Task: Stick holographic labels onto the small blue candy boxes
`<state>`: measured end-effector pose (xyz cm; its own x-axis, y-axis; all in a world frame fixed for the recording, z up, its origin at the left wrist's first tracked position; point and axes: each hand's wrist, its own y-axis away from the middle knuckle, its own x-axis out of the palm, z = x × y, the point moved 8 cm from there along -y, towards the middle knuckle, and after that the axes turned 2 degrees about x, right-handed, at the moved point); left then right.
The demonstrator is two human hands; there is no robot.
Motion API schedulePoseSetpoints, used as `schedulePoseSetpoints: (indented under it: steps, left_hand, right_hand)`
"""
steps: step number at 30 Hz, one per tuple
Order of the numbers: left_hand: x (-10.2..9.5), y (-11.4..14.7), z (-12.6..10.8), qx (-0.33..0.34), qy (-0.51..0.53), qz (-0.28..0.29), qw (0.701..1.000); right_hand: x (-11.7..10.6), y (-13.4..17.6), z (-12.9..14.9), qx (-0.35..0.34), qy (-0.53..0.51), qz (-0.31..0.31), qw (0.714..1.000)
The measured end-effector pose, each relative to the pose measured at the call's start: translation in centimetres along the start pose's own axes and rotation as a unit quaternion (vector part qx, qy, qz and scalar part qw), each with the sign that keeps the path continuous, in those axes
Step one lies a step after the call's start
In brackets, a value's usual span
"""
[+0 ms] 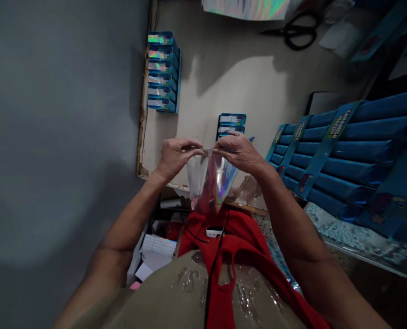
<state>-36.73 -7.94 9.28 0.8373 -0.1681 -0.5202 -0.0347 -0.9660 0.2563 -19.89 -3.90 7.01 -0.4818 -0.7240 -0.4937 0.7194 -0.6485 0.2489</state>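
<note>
In front of my body I hold up a thin, shiny plastic sleeve or film, partly see-through with rainbow glints. My left hand pinches its upper left edge between thumb and fingers. At the upper right edge my right hand grips it the same way, fingertips close to the left ones. The film hangs below both hands at the table's front edge. Just beyond my right hand lies a short stack of small blue boxes, partly hidden by that hand.
A row of blue boxes stands along the table's left side. Shiny sheets and black scissors lie at the back. Large blue packs rise at right, above a tray of small pale-blue pieces. A grey wall bounds the left.
</note>
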Motion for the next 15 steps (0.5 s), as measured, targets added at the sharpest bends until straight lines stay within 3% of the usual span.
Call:
schedulePoseSetpoints:
  steps: [4, 8, 11, 15]
  left_hand:
    - [0.2, -0.5, -0.7, 0.056, -0.1, 0.012, 0.993]
    - [0.3, -1.0, -0.2, 0.049, -0.108, 0.021, 0.993]
    - [0.3, -1.0, 0.5, 0.036, -0.114, 0.026, 0.993]
    - [0.5, -0.9, 0.8, 0.065, -0.128, 0.05, 0.988]
  right_hand:
    - [-0.1, 0.1, 1.1, 0.015, 0.068, -0.021, 0.997]
    - [0.1, -0.2, 2.3, 0.034, 0.125, -0.036, 0.991]
    - [0.3, -0.5, 1.9, 0.05, 0.138, -0.029, 0.989]
    - [0.4, -0.5, 0.9, 0.053, 0.116, -0.024, 0.992]
